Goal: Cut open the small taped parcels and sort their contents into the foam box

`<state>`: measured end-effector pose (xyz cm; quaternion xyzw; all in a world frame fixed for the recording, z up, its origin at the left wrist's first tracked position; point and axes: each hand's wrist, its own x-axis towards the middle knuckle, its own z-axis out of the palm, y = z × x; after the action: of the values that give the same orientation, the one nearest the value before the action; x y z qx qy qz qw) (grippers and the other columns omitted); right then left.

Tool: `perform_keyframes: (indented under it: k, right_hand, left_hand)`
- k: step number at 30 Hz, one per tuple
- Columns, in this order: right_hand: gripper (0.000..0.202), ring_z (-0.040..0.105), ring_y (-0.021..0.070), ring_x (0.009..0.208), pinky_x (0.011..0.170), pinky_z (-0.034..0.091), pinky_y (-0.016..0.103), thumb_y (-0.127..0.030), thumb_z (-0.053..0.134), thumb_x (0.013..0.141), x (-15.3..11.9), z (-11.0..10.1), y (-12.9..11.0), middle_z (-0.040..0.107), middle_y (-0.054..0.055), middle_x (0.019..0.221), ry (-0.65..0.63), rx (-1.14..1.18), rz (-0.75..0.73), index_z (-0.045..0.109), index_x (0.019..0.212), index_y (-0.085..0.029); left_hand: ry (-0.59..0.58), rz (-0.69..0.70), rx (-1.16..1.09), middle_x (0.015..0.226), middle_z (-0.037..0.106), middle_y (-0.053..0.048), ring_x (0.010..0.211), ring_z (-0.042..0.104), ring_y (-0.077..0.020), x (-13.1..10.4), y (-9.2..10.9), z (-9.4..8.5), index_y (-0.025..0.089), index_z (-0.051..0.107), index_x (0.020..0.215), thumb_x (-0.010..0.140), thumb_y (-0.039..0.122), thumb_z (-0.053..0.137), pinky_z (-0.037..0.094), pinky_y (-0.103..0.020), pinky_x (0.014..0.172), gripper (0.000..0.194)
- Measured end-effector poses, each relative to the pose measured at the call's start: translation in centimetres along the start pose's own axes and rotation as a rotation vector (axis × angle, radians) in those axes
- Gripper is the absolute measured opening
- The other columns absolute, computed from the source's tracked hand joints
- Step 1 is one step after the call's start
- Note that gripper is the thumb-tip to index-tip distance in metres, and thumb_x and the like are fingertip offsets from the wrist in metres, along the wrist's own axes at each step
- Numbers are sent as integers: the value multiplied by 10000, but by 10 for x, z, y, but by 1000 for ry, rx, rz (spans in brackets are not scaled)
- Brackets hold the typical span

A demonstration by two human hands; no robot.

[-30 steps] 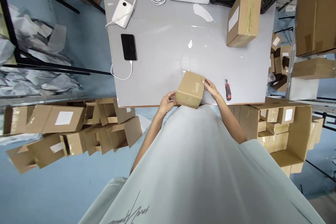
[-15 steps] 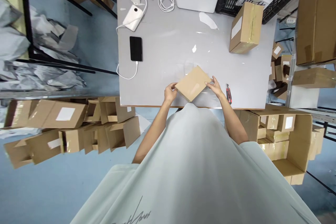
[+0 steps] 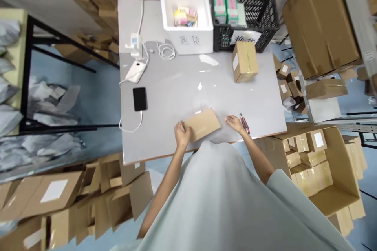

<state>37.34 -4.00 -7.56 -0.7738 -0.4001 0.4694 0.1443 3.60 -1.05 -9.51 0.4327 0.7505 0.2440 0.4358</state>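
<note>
A flat brown cardboard box [image 3: 204, 124] lies near the front edge of the grey table [image 3: 165, 102]. My left hand [image 3: 183, 135] is closed on its left end, with the thumb on top and the other fingers partly hidden. To the right of the box, apart from it, my right hand [image 3: 235, 122] is over the table with loosely bent fingers and nothing visible in them. Just beside that hand lies a red and black utility knife [image 3: 244, 123].
At the back stand a white foam bin [image 3: 188, 43] with small packages and a black crate [image 3: 262, 11] holding green boxes. A taped carton [image 3: 245, 62] sits before the crate. A black phone [image 3: 140, 99] and power bank [image 3: 135, 71] are at left; an open carton [image 3: 343, 164] is right.
My right hand has let go of the cardboard box and moved right, close to the utility knife. The box has turned slightly in my left hand. The view has tilted up, showing inside the bin and crate.
</note>
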Motion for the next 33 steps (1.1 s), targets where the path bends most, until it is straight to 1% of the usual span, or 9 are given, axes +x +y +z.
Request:
perform_keyframes:
  k: [5, 9, 13, 17, 20, 23, 28, 30, 33]
  right_hand:
    - [509, 836, 269, 1195, 1134, 634, 436, -430, 742, 1033, 45, -60, -19, 762, 186, 1512, 202, 12, 34, 685, 1482, -198]
    - [692, 683, 343, 1474, 1287, 513, 482, -461, 720, 1034, 95, -111, -46, 591, 270, 1679, 374, 10, 29, 567, 1627, -138]
    - [901, 433, 389, 1688, 1365, 397, 497, -533, 777, 989, 145, -154, -78, 440, 317, 1774, 512, -72, 35, 451, 1709, -99]
    - [1157, 246, 447, 1768, 1389, 324, 596, -643, 857, 911, 188, -172, -107, 226, 335, 1878, 489, -150, 87, 314, 1792, -125]
    - [1308, 140, 486, 1791, 1397, 246, 701, -655, 899, 863, 211, -168, -124, 134, 379, 1891, 431, -188, 133, 214, 1824, -91]
    - [1381, 96, 515, 1791, 1389, 249, 723, -604, 924, 826, 223, -160, -134, 95, 405, 1886, 407, -203, 152, 157, 1829, -46]
    - [1348, 221, 514, 1738, 1368, 344, 645, -537, 929, 820, 223, -166, -126, 177, 383, 1863, 353, -297, 69, 174, 1827, -53]
    - [1331, 290, 497, 1701, 1351, 380, 615, -531, 950, 804, 224, -183, -118, 249, 346, 1839, 280, -359, -15, 215, 1828, -103]
    - [1306, 377, 470, 1651, 1328, 415, 582, -492, 994, 771, 234, -226, -107, 369, 294, 1776, 127, -488, -141, 287, 1821, -173]
  left_hand:
    - [-159, 262, 219, 1613, 630, -234, 1591, 544, -420, 16, 30, 28, 168, 674, 1446, 988, 203, 646, 389, -596, 1398, 460]
    - [-282, 307, 362, 1583, 653, -228, 1583, 547, -457, 12, 55, 63, 189, 697, 1425, 950, 245, 683, 417, -649, 1359, 478]
    - [-317, 285, 606, 1761, 462, -323, 1711, 353, -520, 4, 65, 87, 44, 515, 1644, 995, 323, 650, 313, -701, 1389, 719]
    - [-349, 230, 704, 1816, 417, -284, 1749, 306, -496, 8, 59, 91, 84, 443, 1715, 1010, 334, 645, 303, -664, 1403, 775]
    - [-338, 235, 697, 1816, 429, -275, 1751, 317, -485, 11, 53, 89, 110, 445, 1718, 1015, 348, 651, 305, -668, 1404, 770]
    - [-315, 236, 689, 1805, 456, -264, 1744, 338, -483, 13, 50, 87, 128, 464, 1705, 1017, 336, 648, 312, -680, 1398, 742]
    - [-342, 183, 723, 1794, 471, -270, 1733, 354, -493, 18, 54, 88, 136, 493, 1681, 983, 307, 688, 349, -697, 1375, 745]
    - [-342, 177, 719, 1789, 478, -264, 1730, 363, -488, 19, 55, 87, 158, 507, 1670, 982, 302, 693, 358, -702, 1367, 727]
    - [-320, 186, 706, 1780, 485, -261, 1732, 357, -486, 19, 53, 87, 166, 514, 1655, 988, 297, 687, 357, -706, 1366, 702]
